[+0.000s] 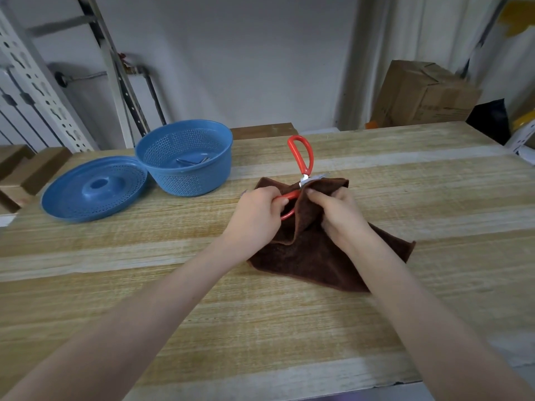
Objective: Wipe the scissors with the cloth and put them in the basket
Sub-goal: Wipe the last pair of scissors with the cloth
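Red-handled scissors (301, 157) are held above the wooden table, one handle loop pointing away from me. My left hand (257, 215) grips the nearer red handle. My right hand (338, 215) pinches a fold of the brown cloth (312, 253) around the blades, which are mostly hidden; a bit of metal shows near the pivot. The rest of the cloth drapes down onto the table. The blue perforated basket (185, 157) stands to the far left with some metal items inside.
A blue perforated lid (92, 189) lies left of the basket. Cardboard boxes (422, 94) stand behind the table at the right, with more boxes at the left edge. A metal rack leans at the back left. The wooden table (260, 328) stretches toward me.
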{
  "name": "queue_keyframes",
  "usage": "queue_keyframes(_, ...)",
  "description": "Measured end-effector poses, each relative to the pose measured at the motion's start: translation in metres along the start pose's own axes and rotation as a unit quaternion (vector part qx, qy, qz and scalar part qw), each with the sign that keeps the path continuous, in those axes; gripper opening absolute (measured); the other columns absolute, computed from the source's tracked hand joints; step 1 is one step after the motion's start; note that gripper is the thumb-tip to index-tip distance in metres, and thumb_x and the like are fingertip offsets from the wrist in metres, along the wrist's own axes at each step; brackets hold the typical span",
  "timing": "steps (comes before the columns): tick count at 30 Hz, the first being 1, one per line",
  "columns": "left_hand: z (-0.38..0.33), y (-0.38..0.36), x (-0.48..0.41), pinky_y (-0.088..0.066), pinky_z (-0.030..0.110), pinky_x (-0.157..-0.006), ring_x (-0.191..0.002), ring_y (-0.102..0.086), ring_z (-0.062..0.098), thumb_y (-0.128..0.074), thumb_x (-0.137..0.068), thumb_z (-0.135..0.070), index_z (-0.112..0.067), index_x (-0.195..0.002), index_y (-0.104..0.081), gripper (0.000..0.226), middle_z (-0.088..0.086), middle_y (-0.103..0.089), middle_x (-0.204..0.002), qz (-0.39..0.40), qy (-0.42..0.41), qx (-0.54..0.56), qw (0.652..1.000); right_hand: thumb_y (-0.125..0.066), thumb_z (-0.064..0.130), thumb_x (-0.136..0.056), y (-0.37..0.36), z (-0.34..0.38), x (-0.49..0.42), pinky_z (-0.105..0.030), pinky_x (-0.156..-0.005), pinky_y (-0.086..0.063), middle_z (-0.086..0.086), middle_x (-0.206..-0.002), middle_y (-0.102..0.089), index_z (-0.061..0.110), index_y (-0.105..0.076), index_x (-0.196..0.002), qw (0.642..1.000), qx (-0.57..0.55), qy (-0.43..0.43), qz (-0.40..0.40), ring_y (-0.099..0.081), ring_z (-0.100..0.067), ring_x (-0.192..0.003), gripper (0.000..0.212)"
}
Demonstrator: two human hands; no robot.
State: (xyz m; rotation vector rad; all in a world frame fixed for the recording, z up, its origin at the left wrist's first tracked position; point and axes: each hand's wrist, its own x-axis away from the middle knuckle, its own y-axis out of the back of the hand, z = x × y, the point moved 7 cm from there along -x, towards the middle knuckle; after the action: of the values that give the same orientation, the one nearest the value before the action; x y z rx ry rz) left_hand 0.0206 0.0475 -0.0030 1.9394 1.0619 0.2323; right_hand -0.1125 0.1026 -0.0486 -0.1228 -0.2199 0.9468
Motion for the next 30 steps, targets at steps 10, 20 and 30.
queue_keyframes(10, -0.003, 0.003, -0.003, -0.036, 0.009, -0.053, -0.056, -0.048, 0.007, -0.049, -0.099, -0.015, -0.018, -0.072, -0.049, 0.027, -0.008, -0.05, -0.061, -0.014, -0.027, 0.0, 1.0, -0.061, 0.019, -0.094, 0.004, 0.008, -0.008, -0.035, -0.081, -0.055, -0.008, -0.084, -0.072, 0.011, -0.07, -0.083, 0.991, 0.118, 0.055, -0.038, -0.07, -0.021, -0.084, 0.016)
queue_keyframes(20, -0.005, 0.001, 0.0, -0.033, 0.018, -0.051, -0.062, -0.053, 0.016, -0.048, -0.099, -0.017, -0.013, -0.08, -0.056, 0.021, 0.001, -0.057, -0.069, -0.021, -0.039, -0.024, 0.999, -0.061, 0.014, -0.093, 0.005, 0.007, -0.01, -0.038, -0.088, -0.055, -0.003, -0.084, -0.075, 0.012, -0.071, -0.084, 0.997, 0.078, 0.018, 0.012, -0.071, -0.021, -0.088, 0.013)
queue_keyframes(30, -0.003, 0.009, -0.001, -0.034, 0.027, -0.057, -0.065, -0.054, 0.022, -0.048, -0.099, -0.017, -0.012, -0.083, -0.058, 0.019, 0.005, -0.059, -0.071, -0.017, -0.039, -0.033, 0.999, -0.056, 0.0, -0.093, 0.001, 0.011, -0.007, -0.032, -0.076, -0.053, 0.002, -0.074, -0.073, 0.012, -0.068, -0.082, 0.991, 0.102, 0.055, 0.066, -0.07, -0.016, -0.078, 0.02)
